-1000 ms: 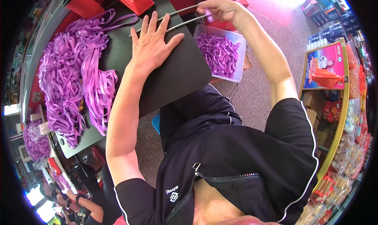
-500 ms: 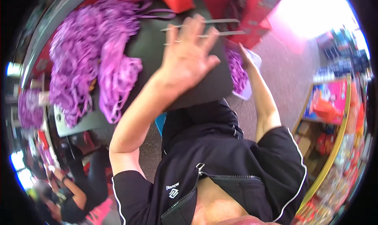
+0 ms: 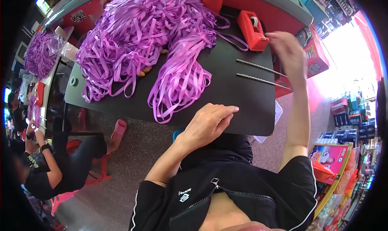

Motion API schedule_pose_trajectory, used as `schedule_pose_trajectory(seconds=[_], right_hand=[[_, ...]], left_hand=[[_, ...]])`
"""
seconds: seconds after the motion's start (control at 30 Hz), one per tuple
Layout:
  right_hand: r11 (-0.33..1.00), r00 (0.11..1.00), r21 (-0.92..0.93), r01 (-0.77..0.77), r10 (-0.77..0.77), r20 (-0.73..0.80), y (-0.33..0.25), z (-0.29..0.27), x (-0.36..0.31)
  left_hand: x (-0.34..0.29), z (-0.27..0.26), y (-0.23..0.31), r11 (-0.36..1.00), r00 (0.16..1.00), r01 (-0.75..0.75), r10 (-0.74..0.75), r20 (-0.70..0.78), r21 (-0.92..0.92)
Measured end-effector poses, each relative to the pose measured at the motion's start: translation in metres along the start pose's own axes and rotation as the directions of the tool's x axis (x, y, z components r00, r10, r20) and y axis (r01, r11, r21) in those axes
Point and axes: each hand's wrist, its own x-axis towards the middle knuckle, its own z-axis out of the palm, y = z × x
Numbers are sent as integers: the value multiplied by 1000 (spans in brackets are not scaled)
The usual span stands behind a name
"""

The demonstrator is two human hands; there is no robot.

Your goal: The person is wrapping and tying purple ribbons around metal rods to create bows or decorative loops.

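My right hand [image 3: 292, 57], blurred by motion, is at the front end of a red tape dispenser [image 3: 248, 25]. Its fingertips reach the cutter end; whether they pinch tape I cannot make out. Near the front edge of the black table [image 3: 238, 95], my left hand [image 3: 208, 124] is closed, thumb against curled fingers. Anything in that hand is hidden. Between the hands, a twisted metal rod [image 3: 258, 65] and a second twisted rod [image 3: 260, 80] stick out past the table's right edge. A looped bundle of purple ribbon [image 3: 184, 75] lies left of the rods.
A large heap of purple ribbon [image 3: 121, 37] covers the table's far left. Below the right edge shows part of a white bin [image 3: 278, 112]. Red boxes [image 3: 313, 51] stand beyond. At the left, a seated person [image 3: 60, 158] works with ribbon at another table.
My right hand has risen from beside the white bin to the tape dispenser. My left hand, spread over the rods before, has drawn back and closed. The view has shifted.
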Motion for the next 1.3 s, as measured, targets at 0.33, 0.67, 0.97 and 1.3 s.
schedule_pose_trajectory(seconds=[0.33, 0.67, 0.97, 1.3], right_hand=[[968, 932, -147, 202, -144, 333, 43, 135, 56], [949, 946, 20, 315, -316, 72, 4, 114, 44], [848, 935, 490, -205, 22, 353, 0, 102, 60], [375, 696, 596, -710, 244, 676, 3, 96, 38]], left_hand=[[4, -8, -3, 989, 996, 72, -63, 70, -131], [-1, -10, -3, 980, 995, 98, -91, 47, -173], [-1, -5, 7, 916, 967, 248, -255, 22, -314], [-4, -5, 12, 860, 924, 368, -380, 35, -353]])
